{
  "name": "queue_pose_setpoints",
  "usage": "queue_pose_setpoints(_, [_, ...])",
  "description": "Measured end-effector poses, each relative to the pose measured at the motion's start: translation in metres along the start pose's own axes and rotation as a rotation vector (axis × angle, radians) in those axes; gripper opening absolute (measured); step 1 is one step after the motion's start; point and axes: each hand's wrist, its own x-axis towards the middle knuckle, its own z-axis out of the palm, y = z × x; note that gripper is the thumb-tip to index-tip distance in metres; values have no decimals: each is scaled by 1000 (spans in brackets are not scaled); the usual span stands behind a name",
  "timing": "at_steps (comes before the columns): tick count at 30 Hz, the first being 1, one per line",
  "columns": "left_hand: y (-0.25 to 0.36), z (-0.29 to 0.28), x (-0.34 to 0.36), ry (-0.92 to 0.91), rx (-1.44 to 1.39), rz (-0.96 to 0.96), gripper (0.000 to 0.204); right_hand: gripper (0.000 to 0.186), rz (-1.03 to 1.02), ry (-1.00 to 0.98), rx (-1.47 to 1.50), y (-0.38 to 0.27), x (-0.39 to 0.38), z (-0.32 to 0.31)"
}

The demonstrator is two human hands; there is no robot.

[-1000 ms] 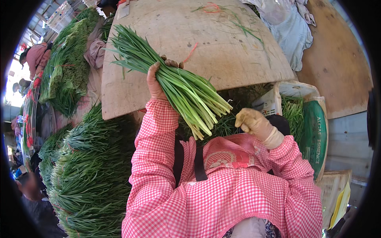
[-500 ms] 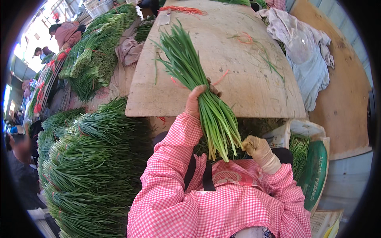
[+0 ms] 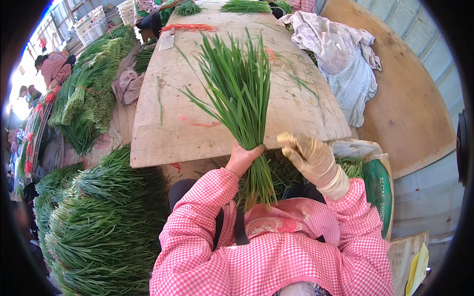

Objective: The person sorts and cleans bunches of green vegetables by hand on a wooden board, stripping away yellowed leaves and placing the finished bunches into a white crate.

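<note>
My left hand point(image 3: 244, 159) is closed round a bunch of garlic chives point(image 3: 242, 98), gripping it low near the stem ends. The long green leaves fan upward over the near edge of the wooden board table point(image 3: 163, 143), and the stems hang below my fist. To the right of the stems is my right hand point(image 3: 313, 163), raised in a pale, stained glove, apart from the bunch. Its fingers are loosely bent and parted, with nothing visible in them. A thin red tie point(image 3: 200, 122) lies on the board behind the leaves.
Bundled chives point(image 3: 98, 222) are stacked high at my left, with another heap point(image 3: 94, 93) beyond. A pile of red ties point(image 3: 190, 27) and a flat metal blade point(image 3: 167, 40) lie far on the board. Cloths point(image 3: 340, 59) drape its right edge; a green-sided box point(image 3: 377, 192) stands right.
The bunch has swung more upright, its leaves now spread wider. My right hand has moved up and away from the stem ends, its fingers loosening. The whole view has shifted.
</note>
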Motion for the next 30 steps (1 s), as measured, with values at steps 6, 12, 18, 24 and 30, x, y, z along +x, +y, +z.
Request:
queue_pose_setpoints(6, [9, 18, -9, -46, 177, 47, 22, 47, -249, 238, -451, 8, 61, -2])
queue_pose_setpoints(12, [5, 25, -10, -84, 139, 100, 19, 22, -188, 94, -701, 22, 80, 0])
queue_pose_setpoints(18, [2, 23, -7, -19, 177, 89, 17, 9, 71, 282, 452, 44, 79, 1])
queue_pose_setpoints(24, [-12, 16, -4, 47, 214, 31, 18, 17, 176, -54, 577, 35, 61, -31])
queue_pose_setpoints(30, [-10, 26, -4, 51, 244, 20, 26, 39, 229, -44, 486, 3, 51, -15])
